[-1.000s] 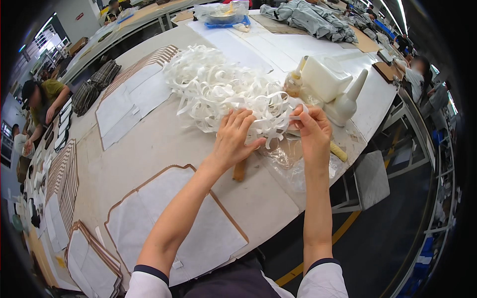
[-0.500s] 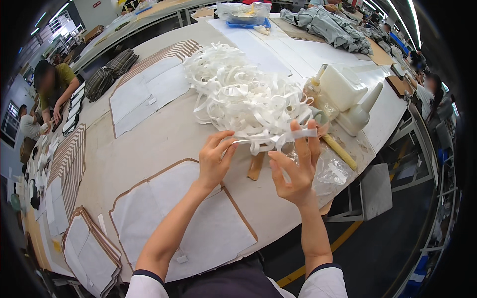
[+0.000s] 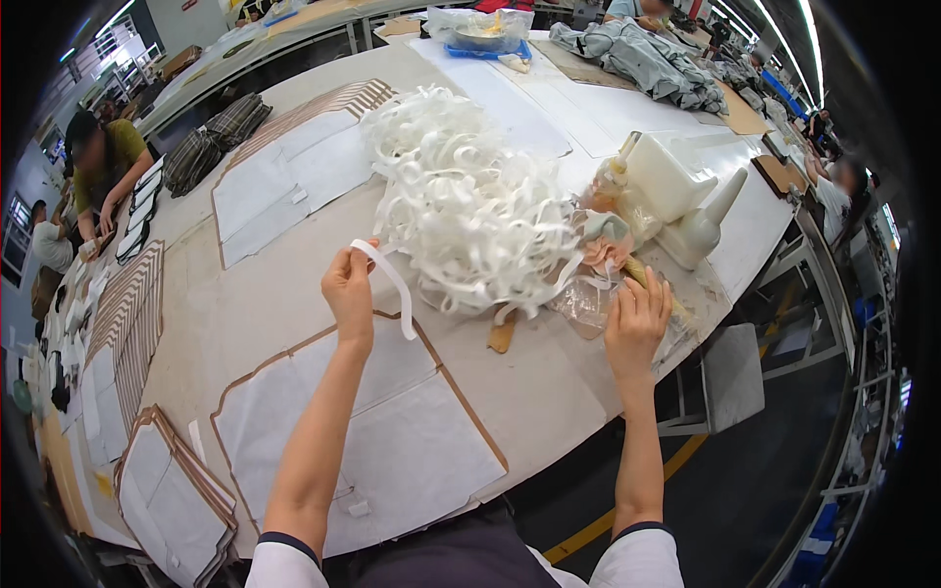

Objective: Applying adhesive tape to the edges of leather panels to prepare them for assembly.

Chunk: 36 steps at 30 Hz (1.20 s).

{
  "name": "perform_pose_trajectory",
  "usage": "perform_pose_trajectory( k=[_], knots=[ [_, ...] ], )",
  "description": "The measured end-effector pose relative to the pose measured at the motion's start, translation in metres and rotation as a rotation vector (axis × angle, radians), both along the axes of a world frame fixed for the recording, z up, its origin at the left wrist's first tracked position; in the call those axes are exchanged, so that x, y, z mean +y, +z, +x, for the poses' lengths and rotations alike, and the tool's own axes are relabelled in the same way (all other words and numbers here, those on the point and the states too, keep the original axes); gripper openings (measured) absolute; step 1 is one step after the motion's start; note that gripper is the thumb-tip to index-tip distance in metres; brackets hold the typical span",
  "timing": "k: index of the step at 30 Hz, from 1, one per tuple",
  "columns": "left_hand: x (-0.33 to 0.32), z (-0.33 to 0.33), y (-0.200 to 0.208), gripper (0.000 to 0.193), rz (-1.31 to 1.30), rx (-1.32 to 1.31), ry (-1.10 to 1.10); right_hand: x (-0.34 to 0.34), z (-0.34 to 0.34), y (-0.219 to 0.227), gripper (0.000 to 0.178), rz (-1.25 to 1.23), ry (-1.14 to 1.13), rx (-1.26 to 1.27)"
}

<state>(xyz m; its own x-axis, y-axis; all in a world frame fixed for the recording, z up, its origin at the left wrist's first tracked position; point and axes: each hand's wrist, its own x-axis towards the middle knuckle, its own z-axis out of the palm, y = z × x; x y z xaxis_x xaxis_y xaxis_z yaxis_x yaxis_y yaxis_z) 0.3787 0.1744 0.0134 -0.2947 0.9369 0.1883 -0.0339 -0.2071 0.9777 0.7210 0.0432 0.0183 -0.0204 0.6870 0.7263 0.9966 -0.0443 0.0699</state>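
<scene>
No lettering can be read: the red sign on the wall, far beyond the left hand, is too small.

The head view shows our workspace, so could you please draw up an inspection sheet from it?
Surface: pale tabletop, bearing a brown-edged white panel.
Work items: heap of white strips; one loose strip.
Clutter: spouted bottle, clear plastic bag.
Hands: left hand pinches the loose strip; right hand is by a yellow handle, contact unclear.
Cables: nothing seen.
Surroundings: co-worker in an olive top at left; grey seat beyond the table edge at right.
</scene>
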Motion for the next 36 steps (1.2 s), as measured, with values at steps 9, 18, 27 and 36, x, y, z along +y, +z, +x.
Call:
perform_pose_trajectory(
  k=[9,18,27,36],
  knots=[
    [-0.024,0.001,0.013,0.031,-0.029,-0.142,-0.257,0.041,-0.105,0.062,0.034,-0.082,0.571,0.404],
    [-0.001,-0.001,0.056,0.035,0.114,-0.169,-0.314,0.196,-0.127,0.052,0.061,-0.455,0.336,0.231],
    [-0.041,-0.038,0.085,0.035,0.314,-0.053,-0.327,0.227,-0.099,0.035,0.055,-0.113,0.413,0.050],
    [-0.113,-0.061,0.060,0.014,0.411,0.470,-0.485,0.218,-0.092,0.011,0.063,-0.287,0.334,0.074]
  ],
)
